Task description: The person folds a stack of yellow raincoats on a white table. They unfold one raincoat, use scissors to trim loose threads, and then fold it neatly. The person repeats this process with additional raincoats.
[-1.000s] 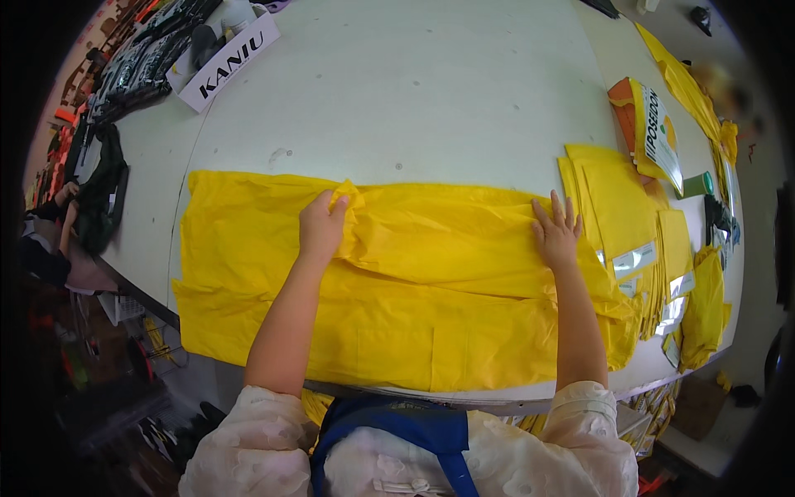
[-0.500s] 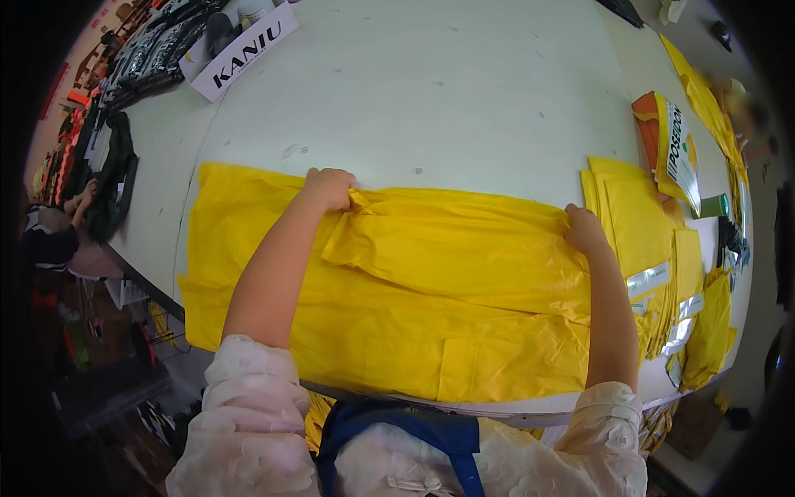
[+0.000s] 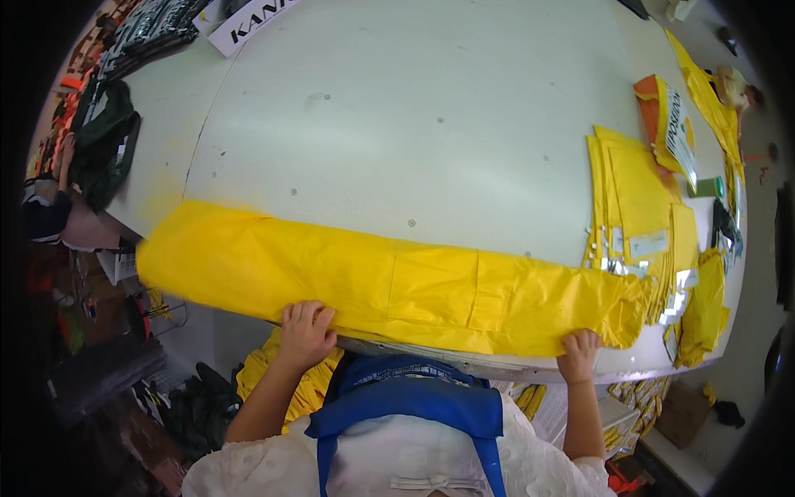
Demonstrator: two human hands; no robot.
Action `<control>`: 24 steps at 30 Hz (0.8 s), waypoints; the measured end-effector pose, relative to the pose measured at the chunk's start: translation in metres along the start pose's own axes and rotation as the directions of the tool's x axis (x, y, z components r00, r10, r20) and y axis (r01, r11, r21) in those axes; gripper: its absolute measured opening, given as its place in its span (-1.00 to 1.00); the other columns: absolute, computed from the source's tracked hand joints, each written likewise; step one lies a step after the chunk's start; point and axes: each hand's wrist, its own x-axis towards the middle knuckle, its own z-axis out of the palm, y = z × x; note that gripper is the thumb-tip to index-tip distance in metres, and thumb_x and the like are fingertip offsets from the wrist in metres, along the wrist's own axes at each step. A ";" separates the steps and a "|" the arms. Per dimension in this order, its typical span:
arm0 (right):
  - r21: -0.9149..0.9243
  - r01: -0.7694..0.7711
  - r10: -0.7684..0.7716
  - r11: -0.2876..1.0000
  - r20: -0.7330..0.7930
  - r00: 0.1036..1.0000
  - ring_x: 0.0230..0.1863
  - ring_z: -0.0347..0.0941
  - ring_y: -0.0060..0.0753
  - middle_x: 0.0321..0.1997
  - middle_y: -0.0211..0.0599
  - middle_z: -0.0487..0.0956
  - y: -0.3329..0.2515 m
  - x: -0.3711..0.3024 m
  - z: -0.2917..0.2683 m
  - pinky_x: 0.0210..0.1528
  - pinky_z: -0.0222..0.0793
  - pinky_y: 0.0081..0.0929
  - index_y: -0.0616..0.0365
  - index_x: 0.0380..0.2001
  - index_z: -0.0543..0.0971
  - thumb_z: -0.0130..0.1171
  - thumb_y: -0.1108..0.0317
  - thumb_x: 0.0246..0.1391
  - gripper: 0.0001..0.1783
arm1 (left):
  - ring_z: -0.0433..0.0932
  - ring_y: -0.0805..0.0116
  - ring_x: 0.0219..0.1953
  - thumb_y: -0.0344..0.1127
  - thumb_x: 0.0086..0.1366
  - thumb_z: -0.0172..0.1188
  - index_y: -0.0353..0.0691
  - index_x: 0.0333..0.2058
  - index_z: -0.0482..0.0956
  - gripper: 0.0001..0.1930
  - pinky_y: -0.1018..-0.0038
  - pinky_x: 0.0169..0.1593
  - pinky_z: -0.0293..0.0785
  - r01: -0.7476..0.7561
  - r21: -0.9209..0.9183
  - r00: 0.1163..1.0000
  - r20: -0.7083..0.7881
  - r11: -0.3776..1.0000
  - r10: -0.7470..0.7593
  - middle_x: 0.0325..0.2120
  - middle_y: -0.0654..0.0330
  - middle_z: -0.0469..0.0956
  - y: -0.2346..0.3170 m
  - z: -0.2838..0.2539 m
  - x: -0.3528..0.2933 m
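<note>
A yellow rain garment (image 3: 348, 277) lies along the near edge of the table, folded into a long strip with a pocket flap near its middle. Its left end is smeared by motion, and its right end is crumpled and gathered. My left hand (image 3: 308, 331) has its fingers curled over the strip's near edge, left of the middle. Close to the gathered right end, my right hand (image 3: 580, 352) grips the same near edge. Both thumbs are partly hidden.
Flat yellow folded garments with labels (image 3: 633, 195) are stacked at the right, beside an orange and white packet (image 3: 667, 128) and a green roll (image 3: 705, 187). Dark packaged goods (image 3: 153, 37) and a white sign (image 3: 248, 21) stand far left. A co-worker handles a dark green garment (image 3: 108, 149).
Both hands have come toward me from the garment's far edge to its near edge. The wide garment is now a narrower strip, and its left end has swung.
</note>
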 end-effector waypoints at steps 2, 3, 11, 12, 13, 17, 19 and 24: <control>0.044 -0.021 0.020 0.999 0.027 0.999 -0.27 0.35 -0.15 -0.40 -0.34 0.41 -0.002 -0.013 0.020 -0.17 0.18 -0.21 0.01 -0.55 0.42 0.14 0.49 -0.34 -0.82 | 0.43 0.16 -0.23 -0.15 -0.15 0.30 -0.10 -0.31 0.52 -0.63 0.17 -0.09 0.19 0.071 -0.066 0.993 0.096 0.995 -0.064 -0.34 0.22 0.45 0.005 0.008 -0.016; 0.044 -0.020 0.018 0.999 0.048 0.999 -0.25 0.35 -0.16 -0.39 -0.34 0.42 0.002 -0.018 0.028 -0.16 0.18 -0.21 0.00 -0.55 0.43 0.16 0.47 -0.35 -0.82 | 0.42 0.13 -0.17 -0.12 -0.13 0.30 -0.09 -0.26 0.52 -0.60 0.12 -0.04 0.17 0.024 -0.107 0.999 0.048 0.994 -0.018 -0.27 0.19 0.45 0.008 0.011 -0.015; 0.352 -0.340 0.350 0.872 0.036 0.936 0.03 0.35 0.02 -0.10 -0.11 0.49 0.100 0.013 0.006 0.09 0.28 -0.17 0.15 -0.18 0.48 0.02 0.63 -0.14 -0.64 | -0.10 -0.12 0.35 0.15 -0.02 0.29 0.20 0.10 0.43 -0.35 -0.31 0.27 -0.34 -0.096 -0.027 0.961 0.259 0.995 0.099 0.31 0.06 0.05 0.059 0.067 0.011; 0.158 -0.358 0.375 0.920 -0.096 0.922 0.04 0.33 0.07 -0.09 -0.04 0.47 0.121 0.028 -0.006 0.12 0.24 -0.15 0.19 -0.12 0.45 -0.02 0.66 -0.18 -0.55 | -0.15 -0.11 0.36 0.16 -0.04 0.29 0.20 0.08 0.44 -0.35 -0.33 0.26 -0.36 -0.117 -0.012 0.966 0.230 0.993 0.116 0.32 0.06 0.02 0.057 0.075 0.008; 0.095 -0.414 0.425 0.905 -0.164 0.890 0.06 0.31 0.13 -0.06 0.00 0.46 0.140 0.039 -0.010 0.16 0.20 -0.11 0.21 -0.09 0.44 -0.05 0.68 -0.22 -0.50 | -0.15 -0.11 0.36 0.16 -0.03 0.29 0.21 0.08 0.45 -0.36 -0.33 0.26 -0.36 -0.133 -0.017 0.965 0.226 0.991 0.133 0.31 0.06 0.03 0.055 0.079 0.007; -0.006 -0.266 0.263 0.964 0.158 0.952 -0.02 0.36 -0.03 -0.21 -0.25 0.51 0.211 0.039 0.009 -0.01 0.31 -0.22 0.09 -0.35 0.51 0.05 0.61 -0.21 -0.72 | -0.13 -0.13 0.35 0.16 -0.03 0.29 0.21 0.06 0.46 -0.38 -0.32 0.27 -0.34 -0.179 0.006 0.963 0.205 0.984 0.174 0.31 0.06 0.04 0.048 0.090 0.008; -0.032 -0.358 0.359 0.933 0.128 0.925 -0.14 0.39 -0.10 -0.36 -0.29 0.47 0.225 0.042 0.014 -0.15 0.34 -0.29 0.11 -0.51 0.46 0.07 0.60 -0.20 -0.86 | -0.10 -0.14 0.35 0.16 -0.02 0.29 0.22 0.05 0.47 -0.39 -0.31 0.27 -0.32 -0.192 0.023 0.964 0.194 0.981 0.184 0.30 0.06 0.06 0.046 0.096 0.010; -0.184 -0.373 0.376 0.909 -0.021 0.926 -0.23 0.38 -0.06 -0.43 -0.24 0.45 0.245 0.013 0.055 -0.20 0.32 -0.21 0.12 -0.50 0.47 0.09 0.59 -0.25 -0.84 | -0.01 -0.13 0.31 0.14 0.00 0.29 0.26 0.04 0.47 -0.43 -0.31 0.26 -0.25 -0.183 0.015 0.969 0.173 0.983 0.178 0.27 0.09 0.12 0.050 0.103 0.011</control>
